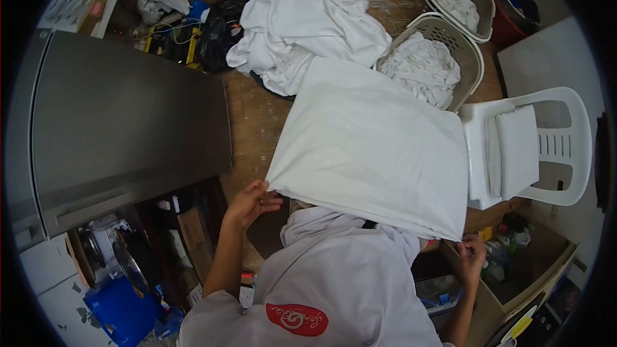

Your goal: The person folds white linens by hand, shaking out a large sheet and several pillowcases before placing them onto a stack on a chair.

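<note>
A large white folded cloth [376, 148] spreads out flat in front of me, its near edge close to my waist. My left hand [252, 203] pinches its near left corner between thumb and fingers. At the near right corner, my right hand [473, 257] has its fingertips closed on the fabric. The cloth is mostly smooth, with faint creases and layered edges along the near side. Whatever supports it is hidden underneath.
Beyond the cloth lies a heap of white linen [315, 29]. Laundry baskets [472, 58] with white fabric stand at the back right. A white plastic chair [569, 148] holding folded cloths is on the right, a grey refrigerator [128, 128] on the left, and an open box [540, 263] at lower right.
</note>
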`<state>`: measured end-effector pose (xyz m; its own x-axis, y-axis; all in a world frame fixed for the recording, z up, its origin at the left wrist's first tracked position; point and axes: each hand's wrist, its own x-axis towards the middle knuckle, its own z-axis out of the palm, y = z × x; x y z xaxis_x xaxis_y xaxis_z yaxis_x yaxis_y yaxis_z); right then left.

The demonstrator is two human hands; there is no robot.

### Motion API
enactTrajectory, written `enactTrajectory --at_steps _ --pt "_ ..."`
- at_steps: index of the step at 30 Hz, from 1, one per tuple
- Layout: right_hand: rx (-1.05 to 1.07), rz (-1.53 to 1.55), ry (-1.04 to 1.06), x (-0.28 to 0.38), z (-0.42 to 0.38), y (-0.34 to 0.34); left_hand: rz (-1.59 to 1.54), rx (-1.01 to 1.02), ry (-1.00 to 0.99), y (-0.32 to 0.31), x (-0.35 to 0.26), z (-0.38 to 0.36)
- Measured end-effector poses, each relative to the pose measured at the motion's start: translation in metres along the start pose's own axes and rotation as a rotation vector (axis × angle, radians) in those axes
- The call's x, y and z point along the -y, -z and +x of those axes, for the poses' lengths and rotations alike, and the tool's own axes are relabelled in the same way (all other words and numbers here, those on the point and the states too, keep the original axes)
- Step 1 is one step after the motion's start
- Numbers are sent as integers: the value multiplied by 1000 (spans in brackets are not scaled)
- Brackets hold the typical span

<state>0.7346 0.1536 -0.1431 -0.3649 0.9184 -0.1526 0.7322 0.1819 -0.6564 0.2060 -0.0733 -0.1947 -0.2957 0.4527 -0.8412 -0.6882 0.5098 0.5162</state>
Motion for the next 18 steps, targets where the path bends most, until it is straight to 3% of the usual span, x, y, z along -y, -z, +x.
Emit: enactTrajectory --at_steps 2,4,6,8,12,14,16,17,18 --pt "74 143 -176 -13 -4 -7 -126 96 121 2 18 8" --pt "-9 295 -213 -31 -9 -23 -194 106 49 4 31 15" --pt "-16 228 -230 -39 -10 -33 -221 86 4 16 38 21" --pt "47 -3 -99 -18 0 -29 -202 -42 -72 1 18 5" --pt "-82 -107 -111 -13 12 -22 -27 -71 -297 -3 -34 -7" --pt "-194 -294 -19 -4 41 -11 46 -28 -479 -18 -74 -4" --pt "-401 -325 244 29 77 10 64 0 -666 -45 -116 -1" --pt "-396 -317 245 43 76 20 -17 39 -733 -59 -131 -6" --pt "-519 -281 236 54 78 30 -15 37 -741 -58 -135 -11"
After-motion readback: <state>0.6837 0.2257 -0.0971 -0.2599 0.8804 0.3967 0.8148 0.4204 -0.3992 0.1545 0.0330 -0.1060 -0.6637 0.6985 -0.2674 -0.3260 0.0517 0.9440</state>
